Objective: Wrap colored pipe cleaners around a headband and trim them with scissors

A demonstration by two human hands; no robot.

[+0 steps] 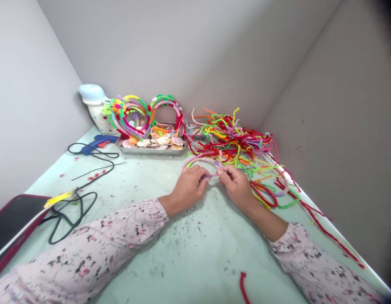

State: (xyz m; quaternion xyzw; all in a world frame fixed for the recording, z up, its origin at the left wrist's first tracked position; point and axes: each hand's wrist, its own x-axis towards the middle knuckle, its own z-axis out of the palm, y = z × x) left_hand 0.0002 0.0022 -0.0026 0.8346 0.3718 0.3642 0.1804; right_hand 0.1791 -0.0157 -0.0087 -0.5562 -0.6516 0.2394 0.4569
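My left hand [188, 191] is closed around one end of a curved headband [203, 159] wrapped in pink, green and purple pipe cleaner. A short purple fuzzy end pokes out between its thumb and forefinger. Close beside it, my right hand [238, 185] pinches a pink pipe cleaner [220, 158] between thumb and fingertips, and one piece of it stands upright. A thin pink and purple length runs between the two hands. Part of the headband is hidden behind my left fingers. Both hands are just above the table [182, 261].
Loose pipe cleaners [227, 135] are heaped at the back right. Finished headbands [166, 103] stand in a metal tray [141, 150] of seashells [162, 140]. Left are a blue glue gun [98, 142], black cable [111, 169], a white cup [98, 114] and a dark red-edged device [14, 223].
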